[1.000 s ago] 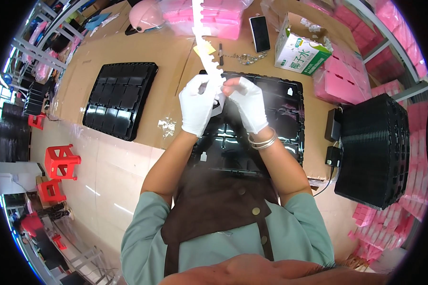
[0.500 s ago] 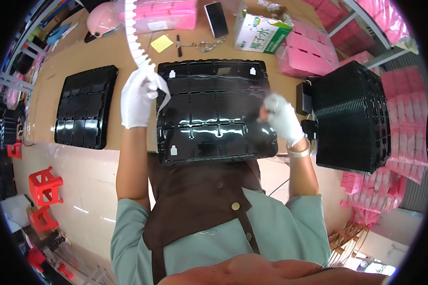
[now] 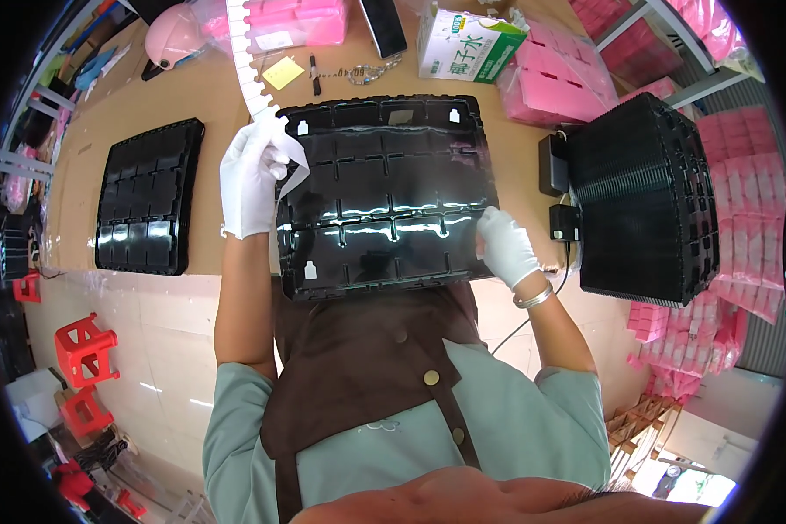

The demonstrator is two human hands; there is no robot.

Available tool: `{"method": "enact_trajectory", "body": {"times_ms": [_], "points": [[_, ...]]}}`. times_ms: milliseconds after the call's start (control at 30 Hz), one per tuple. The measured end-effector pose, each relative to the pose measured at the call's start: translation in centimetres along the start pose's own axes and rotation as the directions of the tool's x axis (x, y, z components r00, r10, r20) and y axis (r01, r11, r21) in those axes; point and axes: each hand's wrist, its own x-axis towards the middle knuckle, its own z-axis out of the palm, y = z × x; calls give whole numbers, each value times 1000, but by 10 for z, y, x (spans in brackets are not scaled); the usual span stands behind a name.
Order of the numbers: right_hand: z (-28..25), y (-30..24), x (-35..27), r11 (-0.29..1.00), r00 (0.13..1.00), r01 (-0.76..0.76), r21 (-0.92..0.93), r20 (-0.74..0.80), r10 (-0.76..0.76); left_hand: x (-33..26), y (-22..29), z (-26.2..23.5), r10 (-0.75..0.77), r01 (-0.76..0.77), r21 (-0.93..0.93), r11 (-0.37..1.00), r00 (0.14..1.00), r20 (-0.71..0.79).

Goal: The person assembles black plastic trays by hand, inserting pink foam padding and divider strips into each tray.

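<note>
The gloved left hand [image 3: 251,179] pinches a notched white strip [image 3: 246,61] at the black tray's [image 3: 384,192] left edge, the right hand [image 3: 505,247] grips its right edge, and the dangling strip could snag there.

The white notched strip [image 3: 246,61] runs off the top edge; tray [image 3: 384,192] hides right fingertips.

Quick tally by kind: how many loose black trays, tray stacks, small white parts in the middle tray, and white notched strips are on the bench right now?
Loose black trays: 2, the middle tray under both hands and the left tray
Tray stacks: 1, the tall black stack at right
Small white parts in the middle tray: 3 visible, e.g.
White notched strip: 1, in the left hand
Total: 7
</note>
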Motion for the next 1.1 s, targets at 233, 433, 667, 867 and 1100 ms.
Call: {"method": "enact_trajectory", "body": {"times_ms": [233, 433, 667, 867, 1100], "points": [[-17, 29, 3, 889, 957, 192, 416, 122, -264, -3, 8, 3, 31, -27, 83, 996, 998, -53], [-20, 42, 21, 679, 958, 24, 734, 178, -226, 2, 3, -5, 44, -38, 89, 995, 997, -67], [-31, 23, 86, 875, 992, 36, 484, 90, -91, -1, 6, -13, 95, -88, 265, 960, 995, -13], [-32, 10, 32, 896, 977, 30, 444, 176, -120, -5, 10, -21, 99, -81, 280, 957, 994, -52], [2, -1, -2, 995, 998, 51, 80, -39, -48, 1, 3, -7, 105, -107, 294, 950, 994, 25]]}}
